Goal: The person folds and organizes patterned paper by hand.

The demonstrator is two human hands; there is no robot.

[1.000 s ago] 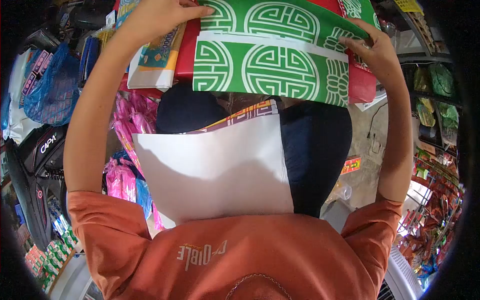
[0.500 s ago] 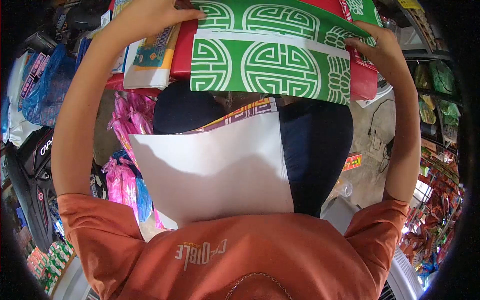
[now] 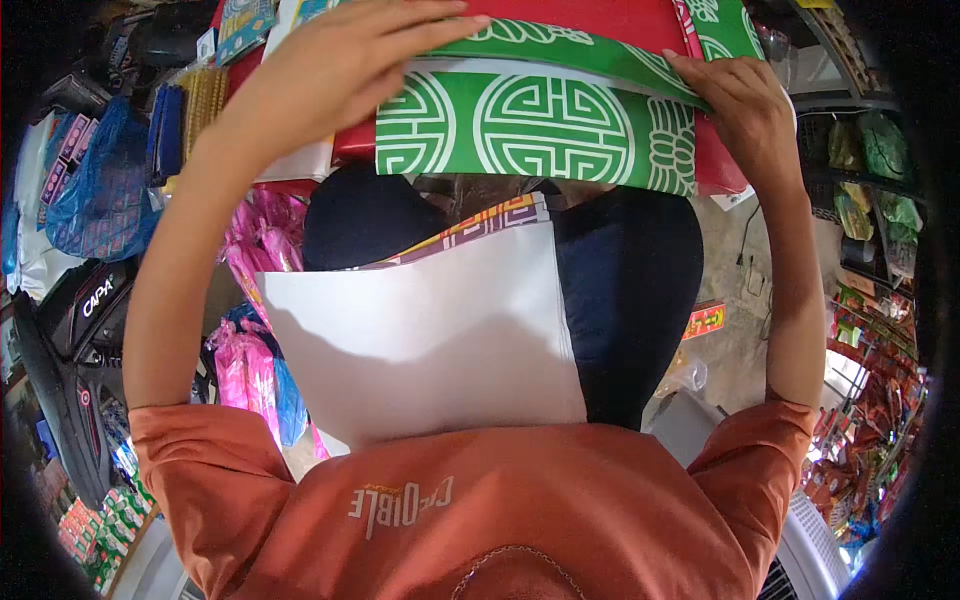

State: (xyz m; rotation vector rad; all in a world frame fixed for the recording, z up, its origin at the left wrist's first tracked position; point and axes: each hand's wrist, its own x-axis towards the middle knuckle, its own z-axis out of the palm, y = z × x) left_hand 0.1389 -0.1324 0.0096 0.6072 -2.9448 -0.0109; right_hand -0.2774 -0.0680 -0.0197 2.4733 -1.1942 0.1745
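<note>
A green paper sheet (image 3: 555, 130) with white round emblems lies folded over on the red surface at the top of the view. Across its upper folded edge, my left hand (image 3: 365, 65) rests with fingers stretched out flat, pointing right. At the sheet's right end, my right hand (image 3: 738, 105) has its fingers bent and pressed together on the fold; their undersides are hidden. A stack of white-backed sheets (image 3: 430, 320) rests on my lap, its far edge showing a purple and yellow print.
The red surface (image 3: 600, 12) spans the top. Pink plastic-wrapped bundles (image 3: 245, 365) and a blue net bag (image 3: 100, 205) are at the left, near a black bag (image 3: 75, 360). Shelves of packaged goods (image 3: 870, 400) line the right side.
The green sheet's upper layer has folded down toward me into a narrow strip. My left hand moved right and flattened over the fold; my right hand moved slightly, still at the right end.
</note>
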